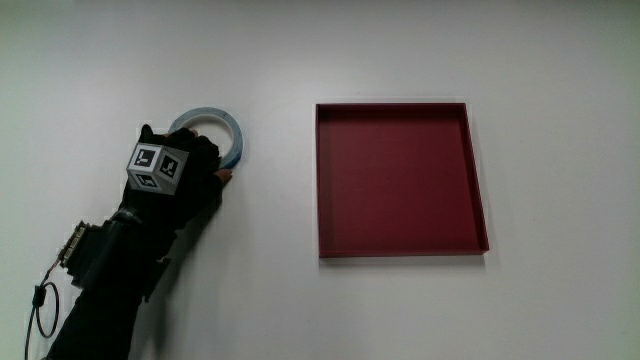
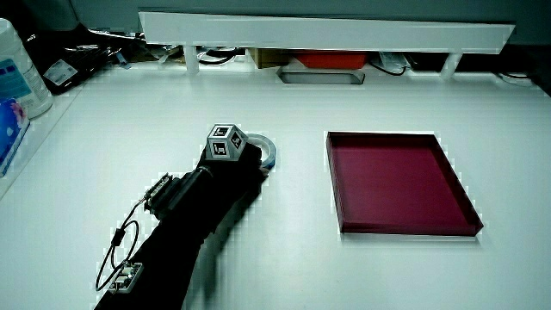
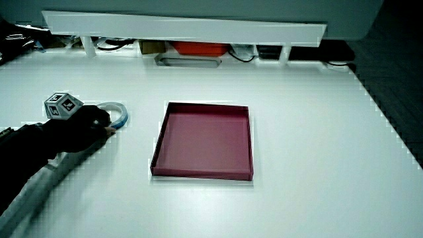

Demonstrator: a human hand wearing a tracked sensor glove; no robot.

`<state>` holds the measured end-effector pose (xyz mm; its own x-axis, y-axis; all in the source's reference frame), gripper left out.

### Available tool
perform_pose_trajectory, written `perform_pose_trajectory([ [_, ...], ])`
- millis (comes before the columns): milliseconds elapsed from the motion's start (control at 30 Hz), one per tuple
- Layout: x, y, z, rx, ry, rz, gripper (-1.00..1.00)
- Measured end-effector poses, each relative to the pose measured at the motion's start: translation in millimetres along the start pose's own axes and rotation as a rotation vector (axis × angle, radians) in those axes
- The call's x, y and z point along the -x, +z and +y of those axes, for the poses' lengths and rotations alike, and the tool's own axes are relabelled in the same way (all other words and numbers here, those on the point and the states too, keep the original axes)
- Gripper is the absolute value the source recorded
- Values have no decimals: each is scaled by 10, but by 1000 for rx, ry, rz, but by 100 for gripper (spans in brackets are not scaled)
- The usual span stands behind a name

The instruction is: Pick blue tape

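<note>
The blue tape [image 1: 222, 117] is a pale blue ring lying flat on the white table, beside the dark red tray [image 1: 400, 180]. The hand [image 1: 190, 170] in its black glove rests on the part of the ring nearest the person. Its fingers [image 1: 222, 178] are curled onto the rim, and the patterned cube [image 1: 158, 165] sits on its back. Both side views show the tape [image 2: 270, 148] [image 3: 121, 112] peeking out past the hand [image 2: 237, 164] [image 3: 89, 125]. The glove hides about half of the ring.
The shallow red tray [image 2: 396, 181] [image 3: 205, 139] has nothing in it. A low white partition [image 2: 327, 30] [image 3: 185, 26] runs along the table's edge farthest from the person, with a red box [image 2: 331, 60] and cables under it. A white bottle [image 2: 17, 69] stands at the table's side edge.
</note>
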<state>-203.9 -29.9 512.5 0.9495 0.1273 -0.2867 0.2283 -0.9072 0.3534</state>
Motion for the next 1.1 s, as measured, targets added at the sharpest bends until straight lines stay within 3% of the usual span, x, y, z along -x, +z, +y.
perform_pose_trajectory([
  [100, -29, 38, -28, -32, 4, 24, 100],
  [300, 5, 19, -59, -47, 1, -12, 100],
  [333, 12, 22, -61, -70, -19, -15, 100],
  [567, -104, 251, -142, -81, -33, -53, 100],
  [667, -252, 375, -171, -124, -82, -44, 100],
  [700, -310, 410, -181, -112, -83, -65, 100],
  [733, -354, 416, -179, -138, -122, -83, 100],
  [833, -601, 520, -196, -163, -181, -45, 100],
  [867, -663, 520, -187, -158, -187, -72, 100],
  [900, -727, 524, -174, -167, -216, -57, 100],
  [933, -771, 486, -139, -168, -258, -109, 100],
  [1000, -979, 617, -167, -176, -262, -40, 100],
  [1033, -998, 563, -134, -191, -271, -74, 100],
  [1067, -1087, 608, -140, -194, -286, -38, 100],
  [1100, -1117, 554, -110, -194, -293, -85, 100],
])
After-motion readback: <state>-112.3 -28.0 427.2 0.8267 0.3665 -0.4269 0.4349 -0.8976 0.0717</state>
